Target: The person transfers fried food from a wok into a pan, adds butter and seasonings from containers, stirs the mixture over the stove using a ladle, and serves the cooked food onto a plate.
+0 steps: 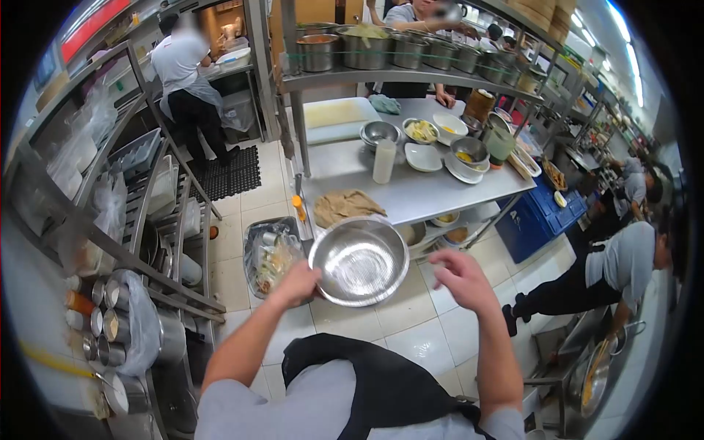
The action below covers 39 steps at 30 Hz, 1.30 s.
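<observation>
A large shiny metal bowl (358,262) is held in front of my body, near the front edge of the steel table (425,196). My left hand (297,284) grips its left rim. To the right of the bowl, my right hand (463,279) is raised in the air, apart from it, with its fingers spread and nothing in them. A crumpled brown cloth (347,207) lies on the table just beyond the bowl. Below and left of the bowl is a lined bin (273,257) with scraps in it.
Steel racks (132,220) line the left side. A shelf (411,78) with metal pots spans above the table. Bowls, a white bottle (383,161) and a cutting board (337,117) stand on the table. One person (623,257) bends at the right; another (182,73) stands at the back left.
</observation>
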Motion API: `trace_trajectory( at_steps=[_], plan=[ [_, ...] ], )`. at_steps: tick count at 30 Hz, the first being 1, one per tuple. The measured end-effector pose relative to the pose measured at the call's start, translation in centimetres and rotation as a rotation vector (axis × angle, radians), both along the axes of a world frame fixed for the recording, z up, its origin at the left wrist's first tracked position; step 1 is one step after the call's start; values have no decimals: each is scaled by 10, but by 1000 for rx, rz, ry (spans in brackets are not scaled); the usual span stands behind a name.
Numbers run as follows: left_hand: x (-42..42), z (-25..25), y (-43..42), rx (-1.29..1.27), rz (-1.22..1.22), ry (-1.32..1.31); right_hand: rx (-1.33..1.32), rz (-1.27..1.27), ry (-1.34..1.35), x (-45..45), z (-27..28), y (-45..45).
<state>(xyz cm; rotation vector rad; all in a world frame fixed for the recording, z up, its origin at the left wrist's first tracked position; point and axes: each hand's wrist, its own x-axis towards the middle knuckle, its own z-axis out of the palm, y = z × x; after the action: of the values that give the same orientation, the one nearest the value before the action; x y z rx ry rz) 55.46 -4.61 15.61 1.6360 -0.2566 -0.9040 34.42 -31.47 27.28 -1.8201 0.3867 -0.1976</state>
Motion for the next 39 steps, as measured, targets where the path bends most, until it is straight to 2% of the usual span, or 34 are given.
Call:
trace_trajectory(
  at_steps=[3, 4, 6, 7, 8, 9, 10, 12, 13, 14, 16, 18, 19, 21, 23, 25, 27, 28, 30, 32, 34, 36, 38, 39],
  plan=[
    [25, -78, 11, -23, -99, -51, -230, 209, -16, 133, 0, 25],
    [25, -79, 14, 14, -67, -74, -272, 242, -34, 181, 1, 35],
    [31, -71, 29, 126, -126, -311, -226, 218, -86, 279, 1, 55],
    [38, -100, 34, 58, -108, -417, -267, 179, -119, 331, -4, 61],
    [41, -57, 42, 205, -175, -373, -308, 138, -155, 381, -10, 64],
    [49, -90, 51, 81, -178, -382, -427, 18, -204, 427, -16, 68],
    [54, -72, 61, 88, -202, -337, -541, -101, -253, 465, -18, 75],
    [64, -80, 82, 43, -117, -337, -209, -156, -181, 510, -4, 92],
    [72, -79, 91, 39, -120, -347, -134, -133, -303, 532, -14, 93],
    [78, -77, 104, 88, -105, -356, -12, -109, -168, 570, -33, 86],
    [91, -75, 130, 142, -98, -357, 347, -158, -149, 577, -25, 107],
    [104, -73, 153, 260, -65, -172, 734, -13, -226, 582, -15, 137],
    [107, -98, 166, 244, 13, -201, 991, 64, -222, 582, -1, 152],
    [115, -81, 183, 275, 36, -203, 1418, 138, -353, 565, 59, 178],
    [123, -62, 193, 303, 45, -222, 1553, 233, -530, 541, 121, 178],
    [126, -55, 203, 437, 97, -284, 1609, 271, -653, 536, 146, 153],
    [129, -58, 210, 413, 136, -295, 1740, 713, -375, 521, 150, 121],
    [128, -64, 218, 395, 186, -286, 1735, 700, -395, 505, 143, 111],
    [135, -111, 232, 390, 203, -266, 1335, 483, -416, 465, 123, 104],
    [142, -127, 240, 119, 398, -113, 1399, 822, -387, 434, 98, 94],
    [145, -104, 244, 223, 355, -180, 997, 452, -302, 396, 66, 86],
    [147, -89, 243, 318, 362, -256, 490, -95, -127, 376, 38, 90],
    [160, -126, 255, 259, 408, -213, -279, -279, 75, 373, -14, 64],
    [164, -140, 263, 206, 452, -167, -277, -278, 79, 378, -50, 51]
  ],
)
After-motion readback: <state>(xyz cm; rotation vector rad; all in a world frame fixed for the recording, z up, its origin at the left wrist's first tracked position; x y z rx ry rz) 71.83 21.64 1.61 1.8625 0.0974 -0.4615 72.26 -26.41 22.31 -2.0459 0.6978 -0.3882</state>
